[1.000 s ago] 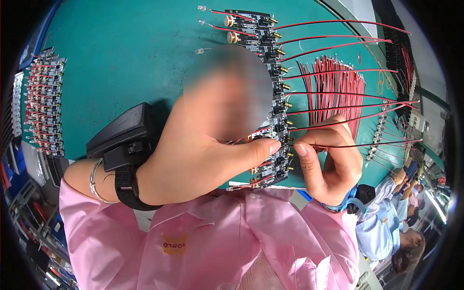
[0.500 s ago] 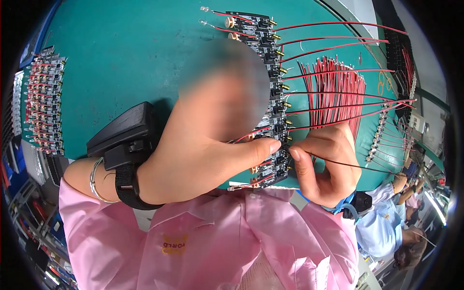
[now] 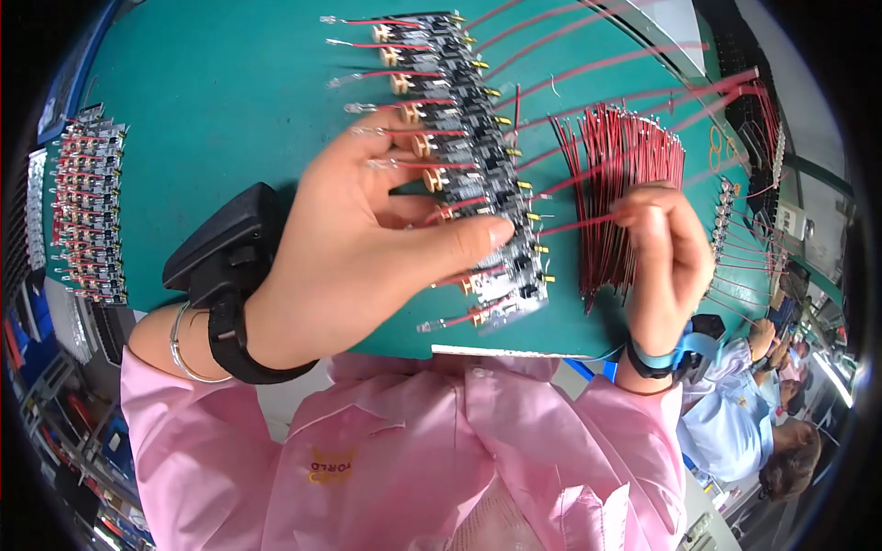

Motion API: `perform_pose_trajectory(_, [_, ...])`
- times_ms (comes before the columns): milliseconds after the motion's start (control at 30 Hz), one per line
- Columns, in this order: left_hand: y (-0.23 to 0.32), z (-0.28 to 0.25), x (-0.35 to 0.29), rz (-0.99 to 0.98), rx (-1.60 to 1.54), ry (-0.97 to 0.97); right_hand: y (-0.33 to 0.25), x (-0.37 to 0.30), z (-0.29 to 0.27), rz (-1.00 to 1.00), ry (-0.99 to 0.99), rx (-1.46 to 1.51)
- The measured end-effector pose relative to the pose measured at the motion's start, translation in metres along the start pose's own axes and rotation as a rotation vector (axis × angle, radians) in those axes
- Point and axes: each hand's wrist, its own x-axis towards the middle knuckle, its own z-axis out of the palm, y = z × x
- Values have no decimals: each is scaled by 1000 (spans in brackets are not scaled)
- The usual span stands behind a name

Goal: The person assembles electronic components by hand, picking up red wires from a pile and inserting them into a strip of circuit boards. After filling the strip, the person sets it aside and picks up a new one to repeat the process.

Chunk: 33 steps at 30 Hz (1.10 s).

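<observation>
Two hands are at work, well apart from each other. Your left hand (image 3: 358,239) is clamped on a strip of circuit boards (image 3: 493,158), thumb on top and fingers underneath; the strip slants from the top centre of the frame down to its middle. Your right hand (image 3: 669,248), right of centre, has its fingertips pinched on a red wire (image 3: 581,224) coming off the strip. Close by that hand, a bundle of red and black wires (image 3: 634,147) lies on the green worktop (image 3: 211,101). Another row of boards (image 3: 89,207) sits at the far left.
</observation>
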Motion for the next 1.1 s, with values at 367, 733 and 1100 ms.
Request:
perform_pose_trajectory(367, [-3,0,3,129,-10,-14,-1,-14,17,-313,-303,-602])
perform_pose_trajectory(733, [0,1,1,108,-35,-2,-2,-17,3,-77,-315,-550])
perform_pose_trajectory(1100, [0,3,2,101,-43,33,2,0,-11,352,-233,393])
